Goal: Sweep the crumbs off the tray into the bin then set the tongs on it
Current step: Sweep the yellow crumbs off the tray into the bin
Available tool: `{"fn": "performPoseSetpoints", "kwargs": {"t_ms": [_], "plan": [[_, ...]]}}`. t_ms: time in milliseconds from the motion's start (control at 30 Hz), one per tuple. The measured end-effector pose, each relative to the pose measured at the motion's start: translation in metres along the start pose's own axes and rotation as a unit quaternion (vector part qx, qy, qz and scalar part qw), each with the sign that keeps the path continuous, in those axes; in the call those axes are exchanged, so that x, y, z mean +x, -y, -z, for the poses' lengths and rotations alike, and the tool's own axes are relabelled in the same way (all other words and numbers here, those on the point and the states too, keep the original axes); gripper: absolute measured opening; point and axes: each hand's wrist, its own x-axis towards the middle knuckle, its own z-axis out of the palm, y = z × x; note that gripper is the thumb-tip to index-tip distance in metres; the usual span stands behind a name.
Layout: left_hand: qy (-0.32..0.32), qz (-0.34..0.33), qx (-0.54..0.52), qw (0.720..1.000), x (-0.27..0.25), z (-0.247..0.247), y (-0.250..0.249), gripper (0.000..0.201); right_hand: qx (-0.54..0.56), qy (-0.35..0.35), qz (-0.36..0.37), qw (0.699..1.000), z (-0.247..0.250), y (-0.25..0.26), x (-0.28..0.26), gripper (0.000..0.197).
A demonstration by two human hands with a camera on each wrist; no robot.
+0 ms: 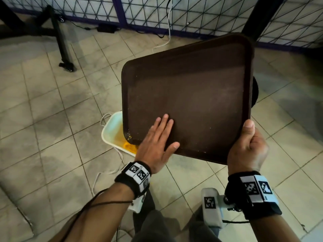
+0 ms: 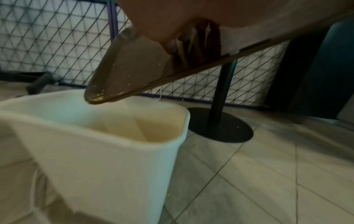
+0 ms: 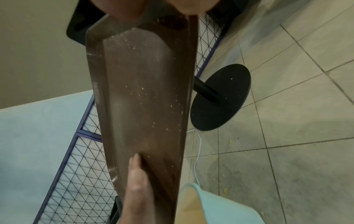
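Note:
A brown tray (image 1: 192, 88) is held tilted, its lower left corner over a white bin (image 1: 111, 130). My right hand (image 1: 248, 145) grips the tray's near right corner, thumb on the rim. Flat on the tray's surface near its lower edge lies my left hand (image 1: 157, 137), fingers straight. A few yellow crumbs (image 1: 129, 137) cling in the low corner; more lie in the bin. From the left wrist the tray (image 2: 134, 72) slopes down over the bin (image 2: 107, 145). The right wrist view has the tray (image 3: 145, 94) speckled with fine crumbs, a left finger (image 3: 137, 178) on it. No tongs are in view.
A black round table base (image 1: 254, 91) stands behind the tray, also seen as a black base (image 3: 220, 97) from the right wrist. A wire-mesh fence (image 1: 157, 11) runs along the back. White cables (image 1: 167, 32) trail over the tiled floor. Scattered crumbs (image 3: 225, 190) lie on the tiles.

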Motion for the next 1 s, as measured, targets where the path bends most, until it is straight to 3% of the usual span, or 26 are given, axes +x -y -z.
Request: {"fn": "performPoseSetpoints", "kwargs": {"t_ms": [33, 133, 200, 333, 433, 500, 567, 633, 733, 900, 933, 1000], "plan": [[0.003, 0.03, -0.012, 0.999, -0.003, -0.009, 0.007, 0.071, -0.004, 0.004, 0.002, 1.0, 0.002, 0.002, 0.001, 0.038], [0.033, 0.222, -0.081, 0.971, -0.018, -0.023, 0.042, 0.077, -0.021, 0.005, 0.015, 1.0, 0.008, 0.006, 0.004, 0.036], [0.027, 0.25, -0.065, 0.966, -0.025, -0.021, 0.05, 0.083, -0.029, 0.004, 0.019, 0.999, 0.009, 0.004, 0.003, 0.038], [0.001, 0.066, -0.001, 0.998, -0.022, -0.012, 0.005, 0.072, -0.023, 0.007, 0.013, 1.0, 0.001, -0.002, -0.003, 0.044], [0.035, -0.072, 0.048, 0.996, -0.028, -0.027, -0.013, 0.066, -0.018, 0.01, 0.014, 1.0, -0.002, 0.0, -0.002, 0.042], [0.069, -0.047, 0.065, 0.994, -0.036, -0.038, 0.008, 0.063, -0.024, 0.01, 0.016, 1.0, 0.001, 0.003, 0.001, 0.038], [0.102, 0.06, 0.055, 0.992, -0.045, -0.041, 0.036, 0.066, -0.027, 0.003, 0.024, 0.999, 0.006, 0.003, 0.005, 0.036], [0.084, 0.113, 0.04, 0.989, -0.047, -0.032, 0.049, 0.078, -0.027, -0.006, 0.034, 0.999, 0.008, 0.002, 0.005, 0.034], [0.064, 0.045, 0.024, 0.997, -0.032, -0.015, 0.018, 0.067, -0.032, -0.011, 0.028, 0.999, 0.002, -0.004, 0.0, 0.035], [0.063, -0.178, 0.093, 0.978, -0.016, -0.023, -0.053, 0.06, -0.037, 0.005, 0.029, 0.999, -0.008, -0.002, -0.005, 0.036], [0.068, -0.189, 0.113, 0.973, -0.019, -0.028, -0.049, 0.059, -0.04, 0.01, 0.029, 0.999, -0.008, -0.001, -0.004, 0.036], [0.078, -0.146, 0.124, 0.978, -0.028, -0.033, -0.024, 0.057, -0.046, 0.014, 0.031, 0.998, -0.005, 0.0, -0.003, 0.038]]}}
